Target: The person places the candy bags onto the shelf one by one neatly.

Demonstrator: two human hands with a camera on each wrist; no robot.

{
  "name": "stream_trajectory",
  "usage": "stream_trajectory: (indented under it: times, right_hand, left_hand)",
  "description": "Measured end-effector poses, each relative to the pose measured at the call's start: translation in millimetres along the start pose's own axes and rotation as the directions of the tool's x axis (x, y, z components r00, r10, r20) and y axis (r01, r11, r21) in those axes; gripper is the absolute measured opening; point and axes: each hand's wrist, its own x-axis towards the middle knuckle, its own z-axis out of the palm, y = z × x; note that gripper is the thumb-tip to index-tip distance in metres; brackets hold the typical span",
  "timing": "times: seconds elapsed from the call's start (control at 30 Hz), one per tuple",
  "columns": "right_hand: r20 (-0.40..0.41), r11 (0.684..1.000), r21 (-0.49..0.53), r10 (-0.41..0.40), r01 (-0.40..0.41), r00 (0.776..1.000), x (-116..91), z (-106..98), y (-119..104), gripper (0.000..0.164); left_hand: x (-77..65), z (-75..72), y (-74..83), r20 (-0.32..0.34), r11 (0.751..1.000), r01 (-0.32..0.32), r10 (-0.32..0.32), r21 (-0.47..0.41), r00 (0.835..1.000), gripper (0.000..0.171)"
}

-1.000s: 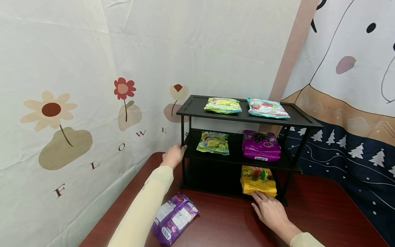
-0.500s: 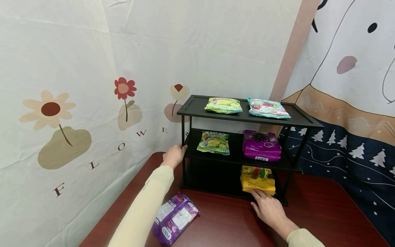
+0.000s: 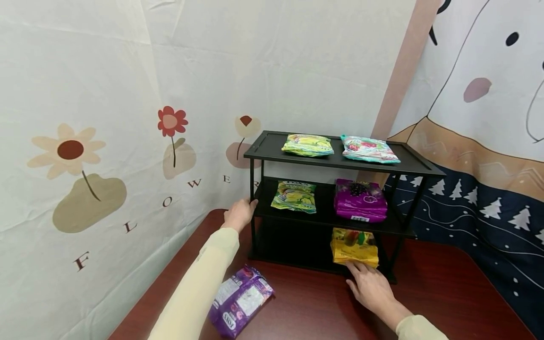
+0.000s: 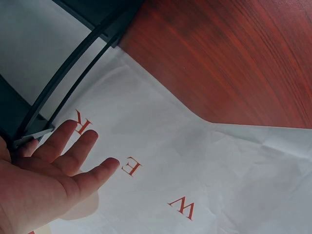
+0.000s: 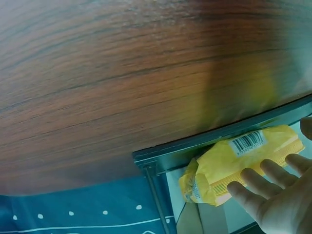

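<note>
A black three-tier rack [image 3: 327, 163] stands on the table. My left hand [image 3: 239, 215] pinches its middle shelf at the left front corner, thumb on top; the other fingers stick out loosely in the left wrist view. On the bottom shelf, at the right, lies a yellow candy bag [image 3: 354, 246] with a mango picture. My right hand [image 3: 374, 288] touches the front of that bag with straight fingertips. The right wrist view has the yellow bag's barcode end [image 5: 248, 141] just inside the shelf's front edge, with the open fingers [image 5: 243, 195] against it.
Left of centre on the wooden table [image 3: 306, 311] lies a purple candy bag [image 3: 241, 301]. The middle shelf bears a green bag [image 3: 294, 196] and a purple bag [image 3: 360, 200]. On top are a yellow-green bag [image 3: 308, 145] and a teal-and-white bag [image 3: 369, 149]. Printed cloth hangs behind.
The yellow bag has shifted slightly back and left on the bottom shelf, the right fingers following it. The left hand stays at the rack.
</note>
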Motion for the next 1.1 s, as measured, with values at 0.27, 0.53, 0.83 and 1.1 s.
stream_trajectory:
  times: [0.27,0.53,0.83,1.1]
  right_hand:
    - [-0.097,1.0,-0.021,-0.004,0.002,0.995,-2.8,-7.6,3.7,0.04]
    - [-0.222,0.999,-0.03,-0.031,0.025,0.975,-2.0,-25.3,7.9,0.036]
    - [-0.311,0.999,-0.038,-0.049,0.039,0.949,-2.3,-50.9,15.2,0.04]
    - [-0.419,0.999,0.002,0.03,-0.032,0.907,2.7,-78.4,31.8,0.038]
  left_hand:
    - [-0.2,0.4,-1.1,0.001,1.0,0.013,-0.013,-0.005,1.0,0.044]
    - [0.3,0.9,-0.8,0.001,1.0,0.021,-0.021,-0.003,1.0,0.044]
    - [-1.1,0.5,-0.7,-0.003,1.0,0.006,-0.006,-0.009,1.0,0.039]
    - [-1.0,0.8,0.1,-0.003,1.0,0.013,-0.013,-0.015,1.0,0.04]
